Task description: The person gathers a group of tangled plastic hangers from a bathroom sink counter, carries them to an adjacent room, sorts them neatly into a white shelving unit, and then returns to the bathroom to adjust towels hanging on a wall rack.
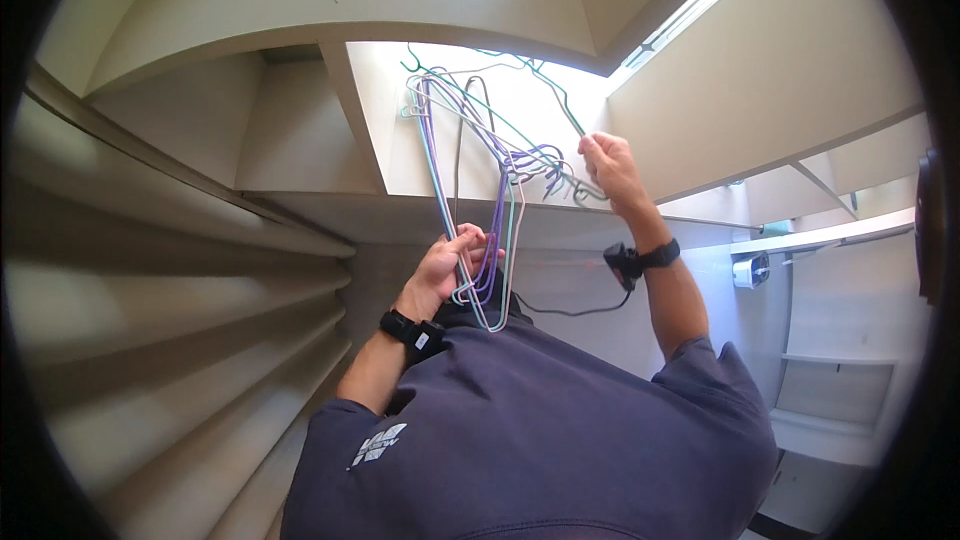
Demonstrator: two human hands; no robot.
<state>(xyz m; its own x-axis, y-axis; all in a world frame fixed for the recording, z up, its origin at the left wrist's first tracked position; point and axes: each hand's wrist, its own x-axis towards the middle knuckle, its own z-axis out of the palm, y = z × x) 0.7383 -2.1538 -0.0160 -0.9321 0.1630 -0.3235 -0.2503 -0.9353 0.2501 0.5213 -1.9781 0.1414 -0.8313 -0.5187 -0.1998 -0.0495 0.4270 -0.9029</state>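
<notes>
A bunch of wire clothes hangers (495,240) in purple, pink, white and pale green hangs before my chest, with my left hand (442,264) closed around its lower left part. Raised at the right, my right hand (611,169) pinches a dark green wire hanger (559,90) between thumb and fingers. More green hanger wire runs behind the bunch up to a hook near the top. A dark hanger (459,135) stands behind the coloured ones. Both wrists wear black straps with small devices.
Cream shelf compartments (315,127) and a large panel (765,82) surround the hangers. A pleated beige curtain (172,292) fills the left side. A black cable (577,313) runs from the right wrist device to my body. A white fixture (750,270) is on the right wall.
</notes>
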